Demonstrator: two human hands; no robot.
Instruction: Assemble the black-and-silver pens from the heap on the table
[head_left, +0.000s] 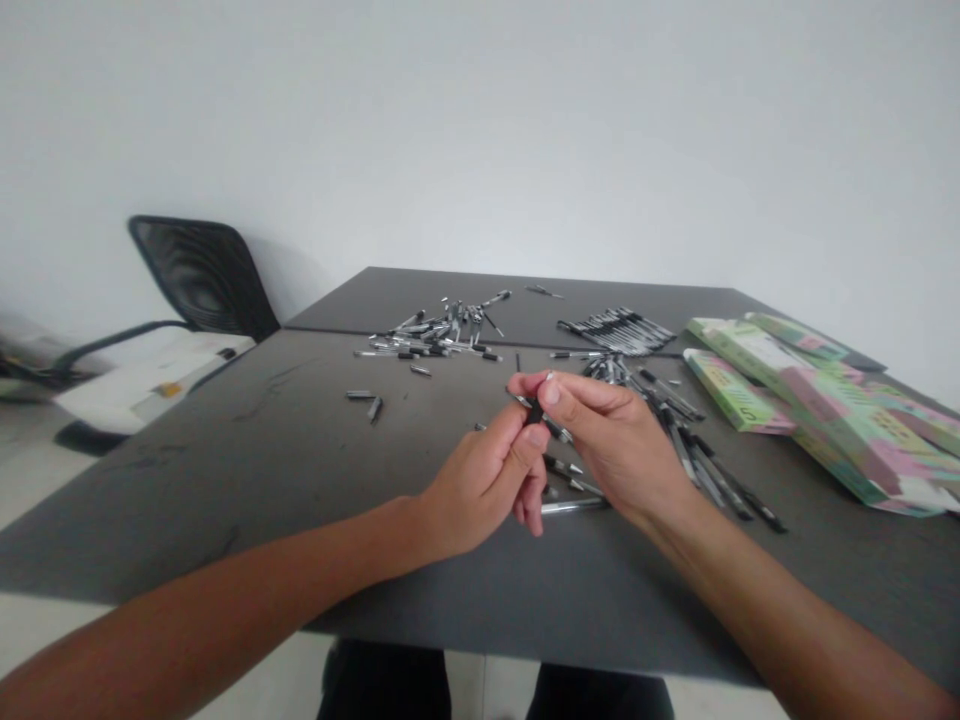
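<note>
In the head view, both hands are together above the dark grey, flat-topped desk [262, 430], and here is the nub of it: a small black cylindrical pen piece [535, 411], right between them. The left hand [484, 475] has it pinched low, thumb against curled fingers; the right hand [619, 425] comes in from the other side, thumb and forefinger closed at the upper, pale end. Neither is nearer: both are on it! The long axis looks short and steep, leaning a touch toward the right hand, though the fingers hide much of it.

Beyond, to the left, sits a loose heap of slim black-and-silvery pens [442, 335]; to the right, a neat side-by-side row of similar pens [622, 330]. Just beside the right wrist, more scattered black-gripped pens [716, 470], then the flat green-and-pink printed cardboard boxes [832, 410] at the far right.
</note>
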